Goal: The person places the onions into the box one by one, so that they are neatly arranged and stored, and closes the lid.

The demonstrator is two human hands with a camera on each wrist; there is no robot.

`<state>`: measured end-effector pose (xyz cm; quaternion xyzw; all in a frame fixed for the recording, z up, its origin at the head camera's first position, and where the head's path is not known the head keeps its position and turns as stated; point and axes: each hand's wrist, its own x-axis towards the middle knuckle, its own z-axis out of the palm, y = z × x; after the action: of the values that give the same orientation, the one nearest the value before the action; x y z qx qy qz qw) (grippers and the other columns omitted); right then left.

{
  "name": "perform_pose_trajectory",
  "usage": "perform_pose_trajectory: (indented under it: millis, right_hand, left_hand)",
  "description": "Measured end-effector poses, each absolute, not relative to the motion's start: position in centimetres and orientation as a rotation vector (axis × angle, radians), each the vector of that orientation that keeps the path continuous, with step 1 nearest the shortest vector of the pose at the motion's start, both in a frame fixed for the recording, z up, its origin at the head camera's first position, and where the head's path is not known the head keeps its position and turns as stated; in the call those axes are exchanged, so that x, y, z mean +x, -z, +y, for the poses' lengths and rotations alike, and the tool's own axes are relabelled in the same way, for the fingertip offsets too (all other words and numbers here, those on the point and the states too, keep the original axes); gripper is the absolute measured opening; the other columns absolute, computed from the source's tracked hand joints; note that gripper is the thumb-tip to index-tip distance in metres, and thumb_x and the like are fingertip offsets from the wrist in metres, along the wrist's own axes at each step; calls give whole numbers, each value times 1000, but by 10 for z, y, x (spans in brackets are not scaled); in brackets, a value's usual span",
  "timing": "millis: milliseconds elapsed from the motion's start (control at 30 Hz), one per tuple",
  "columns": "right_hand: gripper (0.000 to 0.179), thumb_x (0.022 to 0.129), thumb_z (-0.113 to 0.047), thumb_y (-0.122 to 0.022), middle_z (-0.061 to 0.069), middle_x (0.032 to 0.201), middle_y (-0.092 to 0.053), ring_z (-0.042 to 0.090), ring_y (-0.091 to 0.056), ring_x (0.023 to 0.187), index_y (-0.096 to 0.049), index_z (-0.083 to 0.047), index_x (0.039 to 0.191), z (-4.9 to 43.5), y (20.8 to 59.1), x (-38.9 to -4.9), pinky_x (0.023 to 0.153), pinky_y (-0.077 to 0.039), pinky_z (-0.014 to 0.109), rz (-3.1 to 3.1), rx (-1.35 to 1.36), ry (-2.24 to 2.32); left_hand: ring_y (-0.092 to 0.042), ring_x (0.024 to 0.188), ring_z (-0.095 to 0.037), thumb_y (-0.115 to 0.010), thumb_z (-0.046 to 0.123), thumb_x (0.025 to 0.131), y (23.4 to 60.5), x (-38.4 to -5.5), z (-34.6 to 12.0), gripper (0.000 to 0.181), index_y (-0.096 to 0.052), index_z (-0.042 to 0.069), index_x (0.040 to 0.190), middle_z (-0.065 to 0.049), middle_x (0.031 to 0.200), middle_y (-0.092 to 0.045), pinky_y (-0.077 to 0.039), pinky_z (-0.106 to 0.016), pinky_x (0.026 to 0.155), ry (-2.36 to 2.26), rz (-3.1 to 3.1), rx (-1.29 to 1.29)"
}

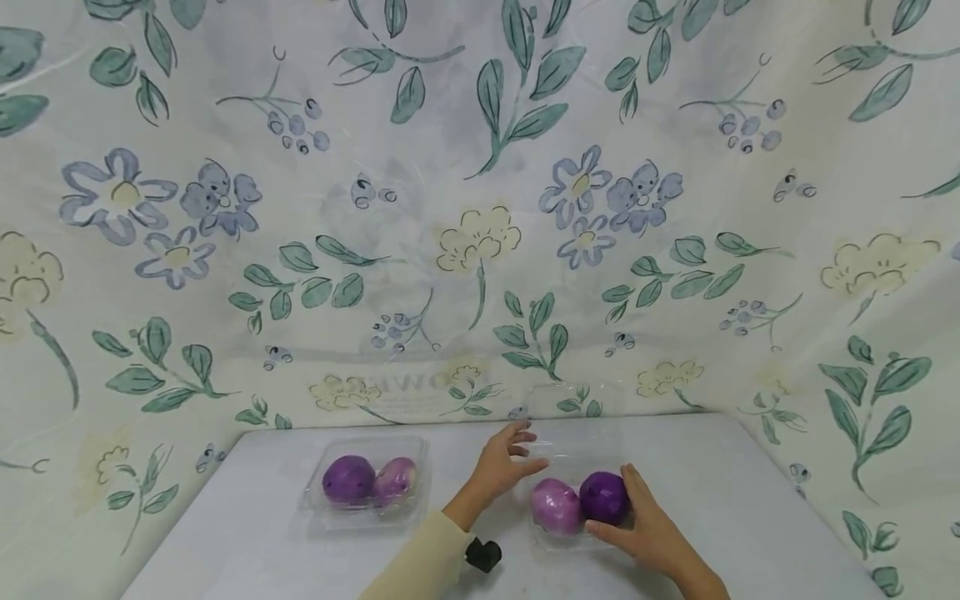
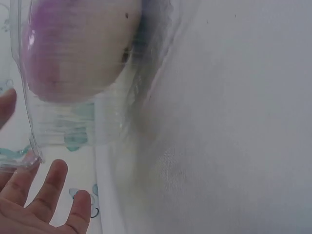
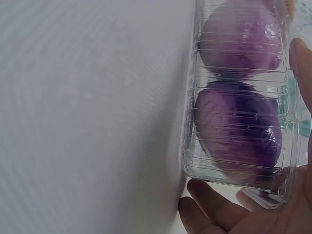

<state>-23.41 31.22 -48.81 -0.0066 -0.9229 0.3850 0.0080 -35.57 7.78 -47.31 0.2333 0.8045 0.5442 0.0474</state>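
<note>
On the right of the table in the head view, a clear plastic clamshell box (image 1: 551, 543) stands with its lid (image 1: 573, 442) raised behind it. Inside lie a light purple round vegetable (image 1: 556, 507) and a dark purple one (image 1: 604, 498), their exact kind unclear. My right hand (image 1: 643, 527) grips the box's right end, thumb in front and fingers around the corner. At the back left of the same box is my left hand (image 1: 504, 460), its fingers spread; in the left wrist view its fingers (image 2: 51, 187) are by the lid's edge, contact unclear.
A second clear clamshell box (image 1: 420, 492) sits at the left of the white table (image 1: 255, 500). Two round purple vegetables (image 1: 348, 479) lie in it. A small black object (image 1: 483, 556) shows beside the left sleeve (image 1: 427, 558). Floral cloth (image 1: 480, 250) hangs behind the table.
</note>
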Motion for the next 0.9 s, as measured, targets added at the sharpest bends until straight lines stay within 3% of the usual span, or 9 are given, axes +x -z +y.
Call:
perform_pose_trajectory:
  millis: [267,467,733,900]
  right_hand:
    - [117,81,-51,-76,31,161,-5,48,-10,148,-8,10,154,310,485,-234,117,-14,62,-2888,-3,-1209]
    - [118,80,-52,-76,31,161,-5,48,-11,148,-8,11,154,312,487,-233,117,-14,62,-2879,20,-1193]
    - [116,79,-50,-78,34,158,-14,53,-20,143,-11,9,154,314,488,-232,114,-22,67,-2861,-23,-1209]
    - [116,79,-49,-78,33,159,-14,53,-19,144,-11,9,154,312,487,-232,114,-23,65,-2881,-16,-1190]
  left_hand:
    - [-56,119,-33,-81,37,82,468,-341,83,69,-51,9,137,-19,134,-58,-51,-51,96,-1651,2490,714]
    - [-50,125,-33,-82,38,78,463,-327,81,71,-53,11,137,-17,139,-50,-44,-56,102,-1540,2503,868]
    - [-43,136,-37,-61,50,93,468,-317,75,58,-57,10,133,-19,146,-45,-39,-62,108,-1504,2496,1012]
    - [-41,138,-40,-61,46,95,473,-310,71,51,-61,7,127,-23,148,-41,-41,-61,106,-1533,2476,1019]
